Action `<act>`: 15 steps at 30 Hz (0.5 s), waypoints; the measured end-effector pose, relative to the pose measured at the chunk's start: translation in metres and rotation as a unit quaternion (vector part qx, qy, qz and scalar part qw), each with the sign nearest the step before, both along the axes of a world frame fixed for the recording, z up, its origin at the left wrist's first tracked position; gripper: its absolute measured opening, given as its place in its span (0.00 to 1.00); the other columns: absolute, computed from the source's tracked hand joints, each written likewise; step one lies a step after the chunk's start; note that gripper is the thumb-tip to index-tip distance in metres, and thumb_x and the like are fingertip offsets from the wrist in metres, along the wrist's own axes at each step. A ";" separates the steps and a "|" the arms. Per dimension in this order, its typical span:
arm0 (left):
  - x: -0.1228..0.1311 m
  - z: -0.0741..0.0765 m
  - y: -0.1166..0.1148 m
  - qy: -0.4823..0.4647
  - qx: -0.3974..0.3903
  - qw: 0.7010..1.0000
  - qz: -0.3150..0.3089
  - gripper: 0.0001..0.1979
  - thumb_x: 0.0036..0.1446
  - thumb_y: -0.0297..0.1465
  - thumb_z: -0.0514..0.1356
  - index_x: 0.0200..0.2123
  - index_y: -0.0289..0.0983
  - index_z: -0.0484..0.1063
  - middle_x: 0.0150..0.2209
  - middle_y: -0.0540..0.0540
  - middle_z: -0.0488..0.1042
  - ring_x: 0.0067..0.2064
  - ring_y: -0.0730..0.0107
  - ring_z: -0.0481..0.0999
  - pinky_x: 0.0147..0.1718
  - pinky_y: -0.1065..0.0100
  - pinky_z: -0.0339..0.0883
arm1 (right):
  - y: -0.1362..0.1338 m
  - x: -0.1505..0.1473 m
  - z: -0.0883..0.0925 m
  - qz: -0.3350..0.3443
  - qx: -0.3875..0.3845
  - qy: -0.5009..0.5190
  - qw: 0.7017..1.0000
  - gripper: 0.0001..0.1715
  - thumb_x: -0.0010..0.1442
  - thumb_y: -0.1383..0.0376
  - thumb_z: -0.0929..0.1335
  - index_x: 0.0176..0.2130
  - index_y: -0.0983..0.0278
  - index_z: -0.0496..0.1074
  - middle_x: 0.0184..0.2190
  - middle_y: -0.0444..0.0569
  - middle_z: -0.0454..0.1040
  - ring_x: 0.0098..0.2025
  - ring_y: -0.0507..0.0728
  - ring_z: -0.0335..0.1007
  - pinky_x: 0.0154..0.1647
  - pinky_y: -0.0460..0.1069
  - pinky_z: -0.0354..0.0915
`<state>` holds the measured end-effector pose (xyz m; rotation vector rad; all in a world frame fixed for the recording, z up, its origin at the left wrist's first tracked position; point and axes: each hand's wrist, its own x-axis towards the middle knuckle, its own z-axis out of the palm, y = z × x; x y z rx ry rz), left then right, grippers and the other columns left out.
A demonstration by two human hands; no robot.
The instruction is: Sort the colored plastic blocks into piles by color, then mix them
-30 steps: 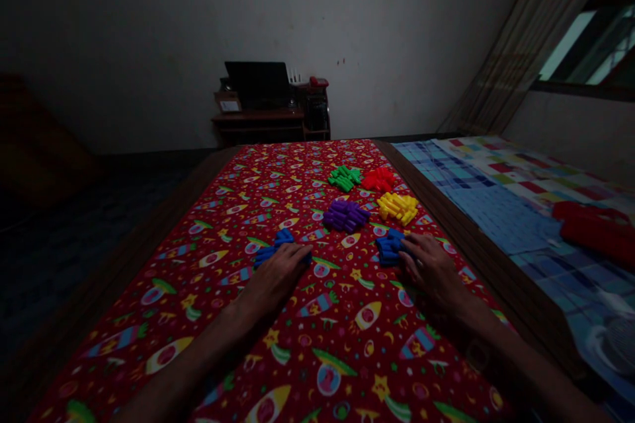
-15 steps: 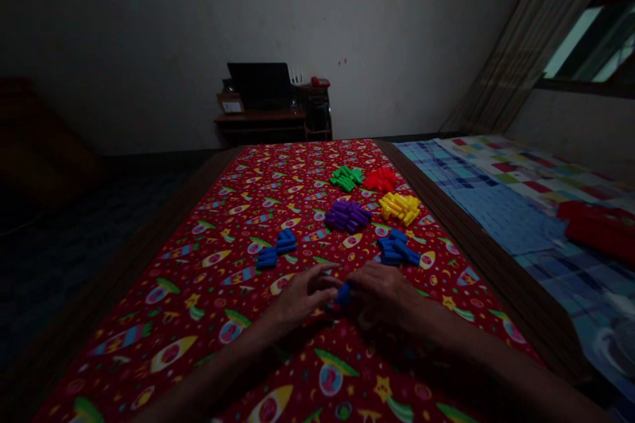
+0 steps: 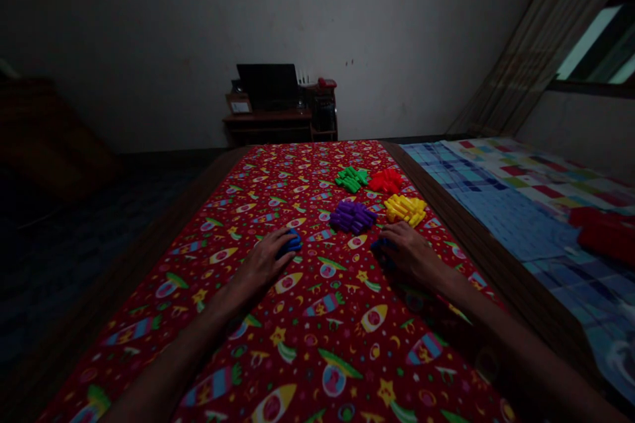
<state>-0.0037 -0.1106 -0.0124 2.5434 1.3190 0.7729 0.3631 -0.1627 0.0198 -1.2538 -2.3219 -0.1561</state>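
Observation:
My left hand (image 3: 268,254) rests over the left blue pieces (image 3: 294,242), its fingers curled round them. On the right, my right hand (image 3: 404,248) covers most of another group of blue pieces (image 3: 381,248), with the fingers bent down on it. Just beyond, a pile of purple pieces (image 3: 352,217) lies between the hands. Yellow pieces (image 3: 405,209) are heaped right behind my right hand. Farther back sit a green pile (image 3: 352,178) and a red pile (image 3: 385,180), side by side. All lie on a red patterned cloth (image 3: 307,344).
A dark monitor (image 3: 268,84) stands on a small desk (image 3: 268,117) by the far wall, with a red telephone (image 3: 327,82) beside it. To the right are a blue plaid cloth (image 3: 501,211) and a red fabric item (image 3: 608,234). A curtain (image 3: 526,46) hangs by the window.
My hands were together near the middle around a blue piece. They have moved apart and forward, the left onto the left blue pieces, the right onto the right ones. The view has shifted slightly.

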 end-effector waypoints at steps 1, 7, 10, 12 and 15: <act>0.002 0.004 -0.002 0.002 0.000 1.000 0.001 0.21 0.62 0.44 0.52 0.51 0.37 0.70 0.57 0.38 0.69 0.56 0.54 0.70 0.55 0.50 0.66 | -0.004 0.001 0.000 0.001 -0.002 0.003 1.000 0.09 0.63 0.66 0.64 0.39 0.64 0.74 0.41 0.55 0.76 0.43 0.60 0.69 0.44 0.55 0.68; 0.023 0.039 -0.020 -0.045 -0.004 0.999 -0.007 0.13 0.61 0.39 0.54 0.39 0.39 0.75 0.45 0.43 0.74 0.47 0.60 0.74 0.48 0.57 0.70 | -0.025 -0.016 0.014 0.035 0.014 0.093 0.995 0.11 0.65 0.66 0.62 0.39 0.63 0.74 0.40 0.54 0.77 0.42 0.58 0.72 0.43 0.54 0.69; 0.045 0.046 -0.040 -0.082 -0.077 0.993 -0.038 0.11 0.59 0.38 0.56 0.40 0.40 0.74 0.40 0.45 0.76 0.41 0.63 0.76 0.42 0.64 0.71 | -0.030 -0.041 0.016 0.085 -0.020 0.129 0.988 0.13 0.65 0.66 0.63 0.48 0.63 0.72 0.43 0.54 0.77 0.44 0.57 0.73 0.44 0.52 0.69; 0.061 0.044 -0.056 -0.108 -0.125 0.985 -0.045 0.11 0.57 0.37 0.58 0.42 0.41 0.73 0.40 0.46 0.77 0.41 0.64 0.77 0.40 0.66 0.72 | -0.033 -0.059 0.012 0.116 -0.039 0.124 0.985 0.17 0.65 0.65 0.64 0.53 0.63 0.69 0.43 0.54 0.77 0.43 0.57 0.74 0.42 0.51 0.69; 0.076 0.036 -0.073 -0.126 -0.188 0.973 -0.054 0.11 0.55 0.35 0.60 0.42 0.41 0.70 0.38 0.49 0.78 0.39 0.65 0.78 0.38 0.67 0.73 | -0.036 -0.075 0.004 0.160 -0.054 0.084 0.982 0.14 0.65 0.66 0.65 0.50 0.63 0.71 0.34 0.51 0.78 0.35 0.54 0.73 0.35 0.48 0.66</act>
